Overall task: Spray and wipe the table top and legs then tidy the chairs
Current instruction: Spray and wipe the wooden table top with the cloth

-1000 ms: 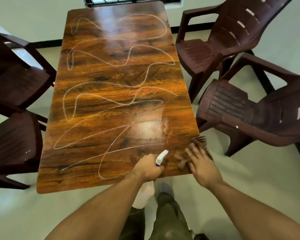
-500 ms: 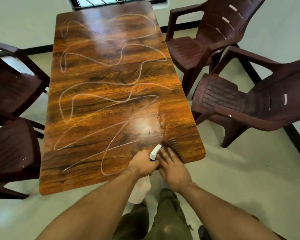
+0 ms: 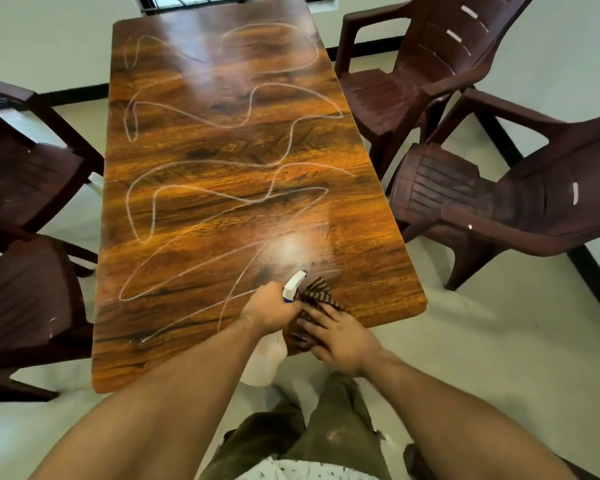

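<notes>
A glossy wood-grain table [image 3: 243,174] carries long white scribble lines [image 3: 194,199] over most of its top. My left hand [image 3: 269,308] grips a white spray bottle [image 3: 293,285] with a blue-trimmed nozzle, held at the table's near edge; the bottle's body hangs below the edge. Beside it, my right hand [image 3: 336,336] presses flat on a dark checked cloth [image 3: 317,299] lying on the near right part of the table. A wet sheen shows just beyond the nozzle.
Two dark brown plastic chairs stand to the right, one far [image 3: 413,74] and one near [image 3: 499,202], both angled away from the table. Two more chairs [image 3: 25,168] [image 3: 28,306] sit on the left. Pale tiled floor [image 3: 482,341] surrounds everything; a window is at the far end.
My right hand slid the cloth leftwards from the table's near right corner until it lies beside the spray bottle. The left hand and bottle stayed almost still.
</notes>
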Available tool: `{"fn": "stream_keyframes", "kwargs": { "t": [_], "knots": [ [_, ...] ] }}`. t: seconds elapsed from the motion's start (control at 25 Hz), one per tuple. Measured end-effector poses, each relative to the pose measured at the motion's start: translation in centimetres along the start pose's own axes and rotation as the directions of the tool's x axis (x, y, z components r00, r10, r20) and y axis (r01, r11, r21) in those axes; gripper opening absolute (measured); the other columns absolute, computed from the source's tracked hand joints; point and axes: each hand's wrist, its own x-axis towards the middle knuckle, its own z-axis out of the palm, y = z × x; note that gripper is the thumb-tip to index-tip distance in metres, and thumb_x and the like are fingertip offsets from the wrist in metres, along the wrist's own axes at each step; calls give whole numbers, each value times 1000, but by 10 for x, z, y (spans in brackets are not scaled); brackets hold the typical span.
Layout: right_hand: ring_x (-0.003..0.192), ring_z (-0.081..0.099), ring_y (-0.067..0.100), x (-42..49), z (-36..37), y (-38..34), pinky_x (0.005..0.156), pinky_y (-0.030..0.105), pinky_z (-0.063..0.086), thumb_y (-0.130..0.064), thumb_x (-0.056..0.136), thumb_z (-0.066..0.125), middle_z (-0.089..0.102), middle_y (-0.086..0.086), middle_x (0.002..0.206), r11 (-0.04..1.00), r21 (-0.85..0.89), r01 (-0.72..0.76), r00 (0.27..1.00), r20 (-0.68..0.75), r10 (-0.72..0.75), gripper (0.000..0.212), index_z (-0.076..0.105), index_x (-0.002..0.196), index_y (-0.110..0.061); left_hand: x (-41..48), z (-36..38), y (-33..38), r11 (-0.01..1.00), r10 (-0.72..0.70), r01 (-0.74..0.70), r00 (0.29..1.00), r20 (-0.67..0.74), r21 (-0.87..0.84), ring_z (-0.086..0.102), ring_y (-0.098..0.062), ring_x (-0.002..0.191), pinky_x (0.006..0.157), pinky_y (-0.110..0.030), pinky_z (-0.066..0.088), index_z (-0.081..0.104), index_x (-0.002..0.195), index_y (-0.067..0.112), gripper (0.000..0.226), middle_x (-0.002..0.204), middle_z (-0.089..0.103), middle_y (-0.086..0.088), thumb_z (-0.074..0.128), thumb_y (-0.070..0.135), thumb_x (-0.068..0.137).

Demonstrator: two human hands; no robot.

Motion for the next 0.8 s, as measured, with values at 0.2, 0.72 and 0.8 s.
{"fn": "stream_keyframes", "kwargs": {
  "t": [0.2,0.72,0.8],
  "knots": [
    [153,-7,33,30,-29,29,123,50,9,-50,102,24,-4,5,168,570,289,-769,568,-100,817,64,13,160,-23,20,-8,0,999,39,-39,999,31,-12,66,-22,72,61,-29,46,63,90,17,11,81,69,-4,68,27,91],
    [153,10,27,108,-121,176,122,43,16,-51,97,22,8,-3,168,951,9,-310,941,-139,308,65,18,159,-30,125,-42,77,992,-28,29,1000,14,-125,72,-33,69,71,-51,62,67,91,6,20,79,74,-16,65,26,88],
    [153,3,32,130,-131,181,123,46,10,-48,99,24,6,5,168,785,102,-611,747,-256,614,68,12,160,-20,144,-48,92,984,-41,35,999,-35,-172,72,-34,69,68,-52,61,67,94,6,18,80,73,-17,64,23,90]
  ]
}}
